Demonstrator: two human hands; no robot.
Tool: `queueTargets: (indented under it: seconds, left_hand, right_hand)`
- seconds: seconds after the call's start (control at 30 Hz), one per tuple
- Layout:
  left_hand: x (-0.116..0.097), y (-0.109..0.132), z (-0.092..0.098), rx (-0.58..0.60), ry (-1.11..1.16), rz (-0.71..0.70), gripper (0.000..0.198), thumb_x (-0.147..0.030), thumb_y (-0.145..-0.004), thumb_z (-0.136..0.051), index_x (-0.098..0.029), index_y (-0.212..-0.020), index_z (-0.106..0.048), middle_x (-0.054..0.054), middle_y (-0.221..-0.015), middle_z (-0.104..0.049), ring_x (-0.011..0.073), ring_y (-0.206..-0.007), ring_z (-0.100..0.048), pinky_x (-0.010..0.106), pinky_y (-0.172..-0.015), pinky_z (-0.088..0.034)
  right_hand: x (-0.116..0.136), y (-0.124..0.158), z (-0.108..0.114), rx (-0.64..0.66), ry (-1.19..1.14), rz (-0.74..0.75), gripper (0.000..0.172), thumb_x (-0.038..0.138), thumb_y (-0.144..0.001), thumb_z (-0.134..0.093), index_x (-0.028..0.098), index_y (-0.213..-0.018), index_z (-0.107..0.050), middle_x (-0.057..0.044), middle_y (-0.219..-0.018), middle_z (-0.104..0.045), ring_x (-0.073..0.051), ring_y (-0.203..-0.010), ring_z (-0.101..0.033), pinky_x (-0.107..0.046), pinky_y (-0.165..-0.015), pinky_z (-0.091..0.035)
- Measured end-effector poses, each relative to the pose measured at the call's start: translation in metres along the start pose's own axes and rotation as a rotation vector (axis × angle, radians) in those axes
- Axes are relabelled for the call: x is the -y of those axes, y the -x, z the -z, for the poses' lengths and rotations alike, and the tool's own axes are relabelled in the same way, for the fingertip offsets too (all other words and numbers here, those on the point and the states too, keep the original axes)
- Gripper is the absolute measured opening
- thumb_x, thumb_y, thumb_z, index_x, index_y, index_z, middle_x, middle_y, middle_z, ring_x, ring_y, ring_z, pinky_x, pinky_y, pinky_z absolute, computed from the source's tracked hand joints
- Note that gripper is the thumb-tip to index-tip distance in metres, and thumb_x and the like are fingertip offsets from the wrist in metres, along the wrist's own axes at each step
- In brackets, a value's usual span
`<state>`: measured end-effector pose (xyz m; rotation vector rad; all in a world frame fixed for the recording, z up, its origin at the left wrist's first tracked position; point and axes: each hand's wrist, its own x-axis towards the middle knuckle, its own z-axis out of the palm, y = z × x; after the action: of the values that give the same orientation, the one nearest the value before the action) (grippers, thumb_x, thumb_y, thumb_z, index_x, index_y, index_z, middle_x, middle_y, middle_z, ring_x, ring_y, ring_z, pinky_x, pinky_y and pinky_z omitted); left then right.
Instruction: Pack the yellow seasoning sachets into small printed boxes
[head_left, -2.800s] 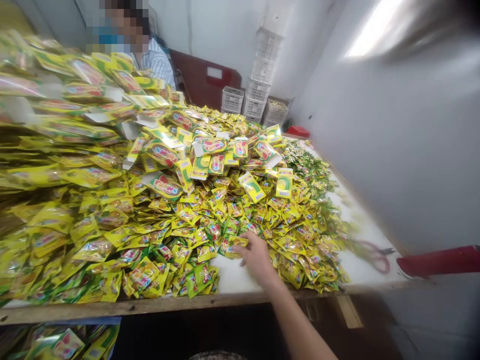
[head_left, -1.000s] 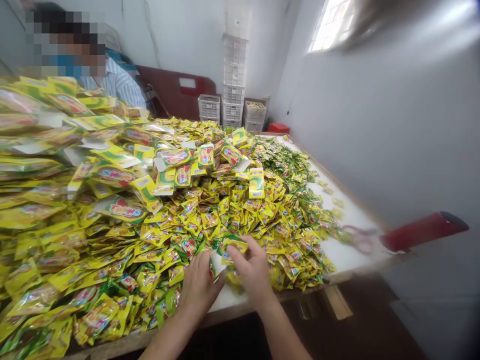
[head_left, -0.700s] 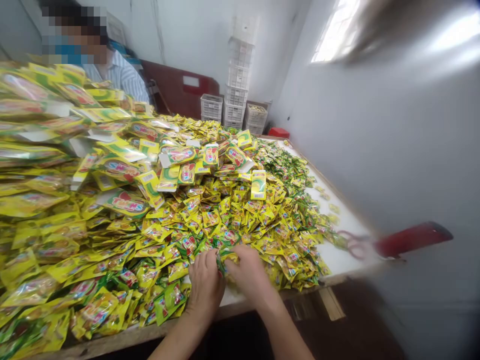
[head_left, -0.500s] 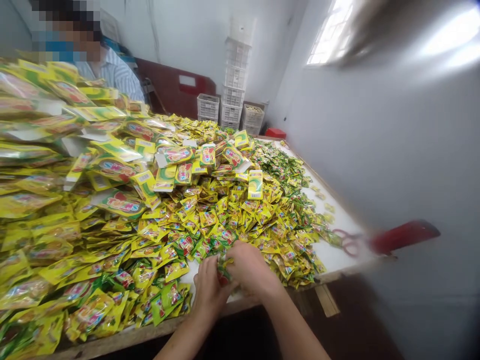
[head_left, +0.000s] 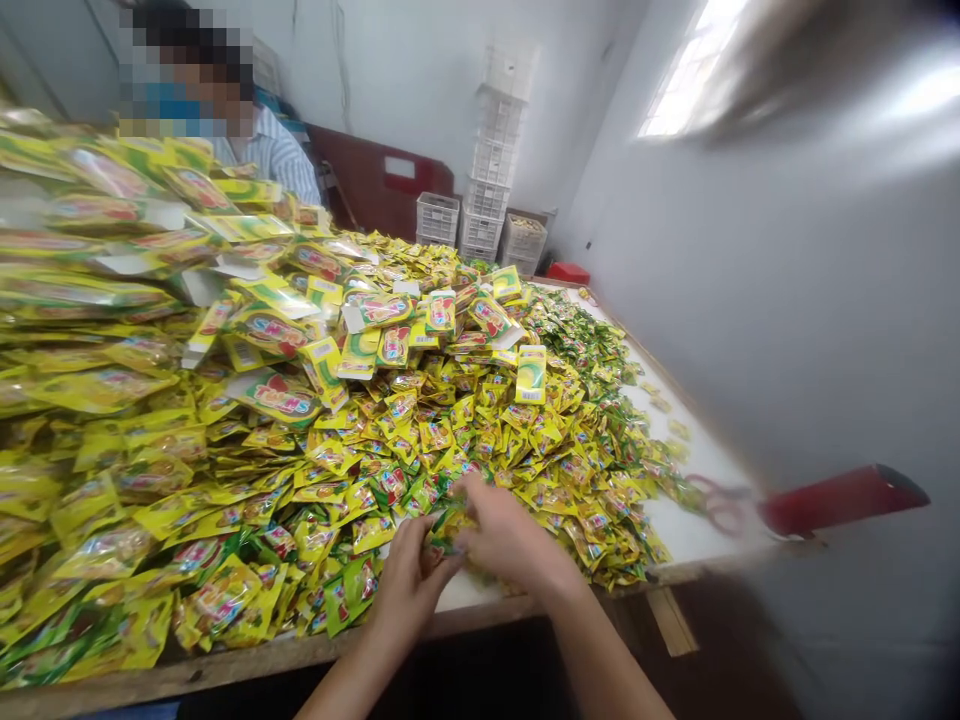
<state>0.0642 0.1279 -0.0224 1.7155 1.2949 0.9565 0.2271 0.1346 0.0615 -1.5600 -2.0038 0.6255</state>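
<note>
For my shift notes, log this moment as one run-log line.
left hand: at foil sachets | right hand: at same sachets | nearby: red-looped scissors on white table

A small clump of glossy yellow-and-green sachets is sitting pinched between the left hand and the right hand, just below the middle of the frame. Its foil is catching the light, and its outline is blurred, so the number of sachets in it is too hard to tell. The clump is pressing against the lower edge of a heap of matching sachets, which are lying overlapped and tilted at every angle, spreading toward the upper right of the frame.
</note>
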Motion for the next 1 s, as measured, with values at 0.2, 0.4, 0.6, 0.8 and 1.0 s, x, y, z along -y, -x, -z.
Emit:
queueTargets:
  seconds: [0.2, 0.4, 0.6, 0.8, 1.0]
  left_hand:
    - [0.003, 0.000, 0.019, 0.173, 0.463, 0.146, 0.023, -0.035, -0.081, -0.065, -0.021, -0.100, -0.061, 0.003, -0.097, -0.068, 0.0233, -0.097, -0.061, 0.031, -0.084, -0.049]
    - [0.008, 0.009, 0.033, 0.171, 0.523, 0.241, 0.034, -0.038, -0.080, -0.068, -0.023, -0.110, -0.065, 0.003, -0.104, -0.071, 0.0245, -0.104, -0.063, 0.033, -0.090, -0.050]
    - [-0.004, 0.014, 0.046, 0.186, 0.510, 0.347, 0.034, -0.045, -0.087, -0.057, -0.021, -0.106, -0.072, 0.006, -0.112, -0.073, 0.0274, -0.113, -0.062, 0.040, -0.102, -0.045]
    - [-0.005, -0.002, 0.060, 0.186, 0.386, 0.271, 0.024, -0.032, -0.075, -0.069, -0.022, -0.096, -0.076, 0.004, -0.095, -0.078, 0.0258, -0.090, -0.070, 0.036, -0.086, -0.055]
    - [0.009, -0.001, 0.053, 0.074, 0.231, 0.151, 0.024, -0.038, -0.080, -0.068, -0.027, -0.099, -0.077, 0.003, -0.106, -0.077, 0.0273, -0.101, -0.069, 0.040, -0.094, -0.053]
  right_hand:
    - [-0.009, 0.002, -0.031, -0.111, -0.076, 0.062, 0.005, 0.023, -0.074, -0.079, 0.023, -0.078, -0.075, -0.003, -0.091, -0.065, -0.020, -0.090, -0.057, -0.030, -0.080, -0.044]
    - [-0.004, 0.019, -0.048, -0.179, -0.312, 0.041, 0.011, 0.026, -0.085, -0.068, 0.028, -0.092, -0.076, -0.005, -0.113, -0.063, -0.023, -0.110, -0.053, -0.036, -0.094, -0.043]
    - [-0.007, 0.036, -0.067, -0.184, -1.002, -0.416, 0.021, 0.034, -0.076, -0.072, 0.019, -0.090, -0.067, 0.001, -0.070, -0.061, -0.011, -0.052, -0.050, -0.020, -0.044, -0.040]
    - [-0.001, 0.027, -0.073, -0.171, -0.922, -0.300, 0.020, 0.037, -0.076, -0.073, 0.020, -0.086, -0.076, 0.000, -0.074, -0.062, -0.009, -0.050, -0.050, -0.020, -0.043, -0.044]
    - [-0.008, 0.016, -0.075, -0.220, -0.994, -0.323, 0.025, 0.042, -0.074, -0.076, 0.019, -0.085, -0.078, -0.002, -0.069, -0.065, -0.012, -0.052, -0.056, -0.023, -0.046, -0.051]
